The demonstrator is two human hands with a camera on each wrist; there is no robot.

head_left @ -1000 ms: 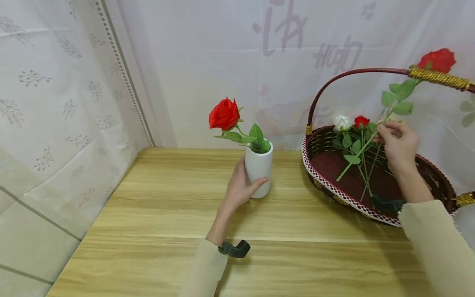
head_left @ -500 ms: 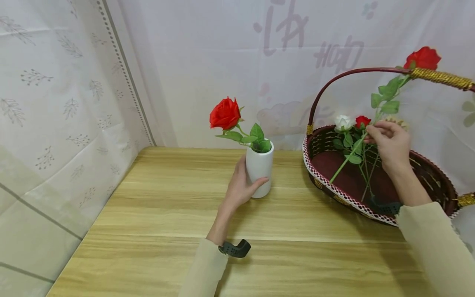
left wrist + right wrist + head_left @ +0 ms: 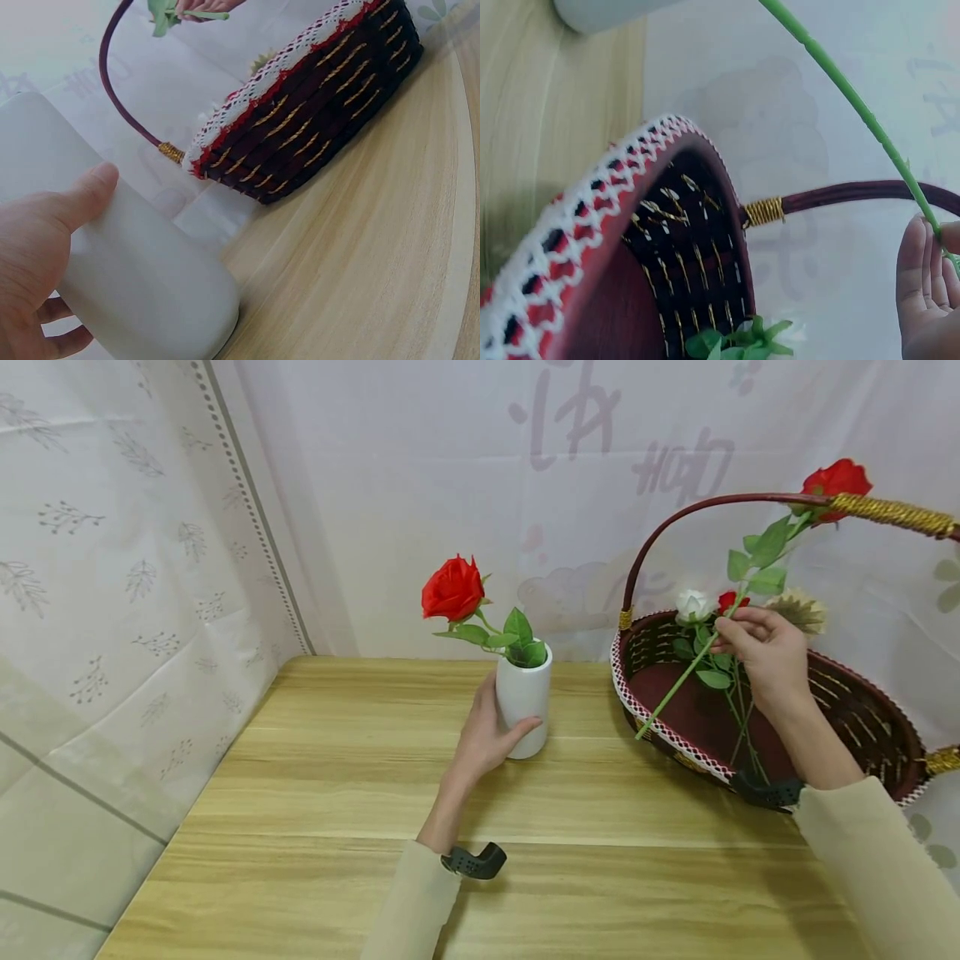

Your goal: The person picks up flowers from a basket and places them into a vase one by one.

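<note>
My left hand [image 3: 487, 731] is curled round a white vase [image 3: 525, 706] that stands upright on the table. In the vase is a red rose [image 3: 453, 590], its bloom leaning left. Over the basket, my right hand [image 3: 772, 656] pinches the green stem of another red rose [image 3: 836, 485], whose bloom is up by the basket handle. Its bare stem end slants down and left past the basket's near rim. In the right wrist view the fingers hold this stem [image 3: 855, 101]. The left wrist view shows the thumb lying along the vase [image 3: 150, 277].
A dark woven basket [image 3: 885, 710] with white lace trim and an arched handle [image 3: 697, 510] stands at the right. Inside lie a white rose [image 3: 694, 606], a smaller red rose [image 3: 729, 602] and a pale yellowish flower [image 3: 798, 610]. Curtains hang behind the wooden table [image 3: 315, 793].
My right hand has moved left and slightly down with the red rose, carrying its stem end across the basket rim. The left hand and vase have stayed still.
</note>
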